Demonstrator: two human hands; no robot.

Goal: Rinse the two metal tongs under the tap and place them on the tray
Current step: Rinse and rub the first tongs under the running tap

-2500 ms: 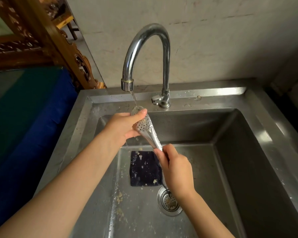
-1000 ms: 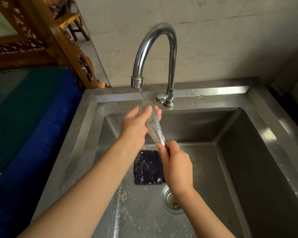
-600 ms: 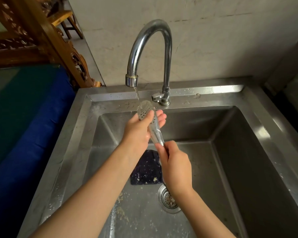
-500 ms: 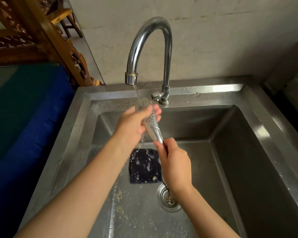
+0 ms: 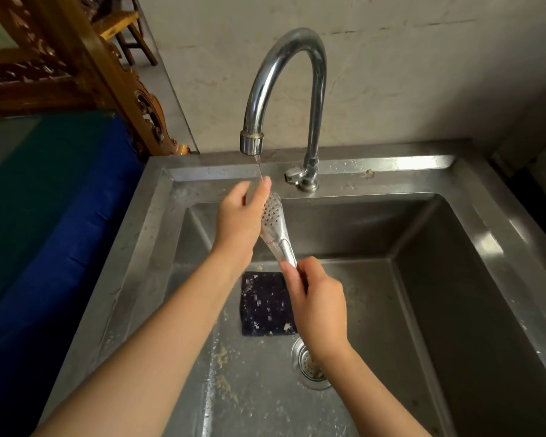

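A perforated metal tong (image 5: 275, 230) was held under the tap (image 5: 284, 89), above the sink (image 5: 454, 234)'s back edge; its handle was gripped in the closed right hand (image 5: 319, 305), its head cupped by the curled left hand (image 5: 238, 222). Rinsing was judged underway. No tray was seen, so one would need locating next.

tongs (image 5: 275, 227) handle inside right hand (image 5: 319, 307); drain (image 5: 309, 367) partly behind wrist
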